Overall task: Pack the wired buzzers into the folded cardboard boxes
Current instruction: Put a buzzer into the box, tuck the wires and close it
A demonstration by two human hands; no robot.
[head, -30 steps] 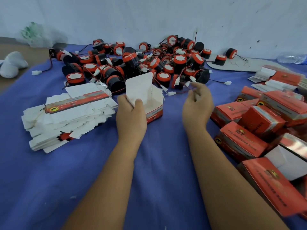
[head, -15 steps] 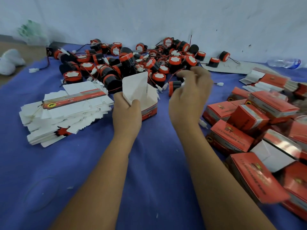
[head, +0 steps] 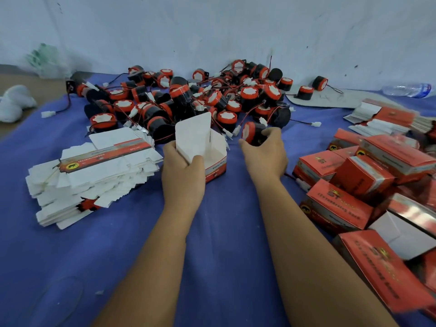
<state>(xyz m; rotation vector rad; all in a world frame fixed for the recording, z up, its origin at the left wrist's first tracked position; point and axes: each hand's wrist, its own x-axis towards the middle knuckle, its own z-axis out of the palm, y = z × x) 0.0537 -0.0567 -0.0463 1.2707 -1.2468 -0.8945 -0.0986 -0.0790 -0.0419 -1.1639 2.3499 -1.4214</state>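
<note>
L hand (head: 182, 171): open box (head: 207, 152) is gripped by its raised flap, mouth up.
R hand (head: 264, 149): 1 buzzer (head: 252, 135) is held in curled fingers, red face tilted to 10 o'clock.
Relation: box is found at 9 o'clock of the buzzer, just beside; R hand nearer.
Axis: buzzer judged to need turning upright before drop-in.
Pile (head: 200, 97): at 12 o'clock.

hands (head: 184, 171): 2 | open box (head: 212, 159): 1 | water bottle (head: 408, 89): 1 | buzzers (head: 188, 100): dozens, uncountable
</note>
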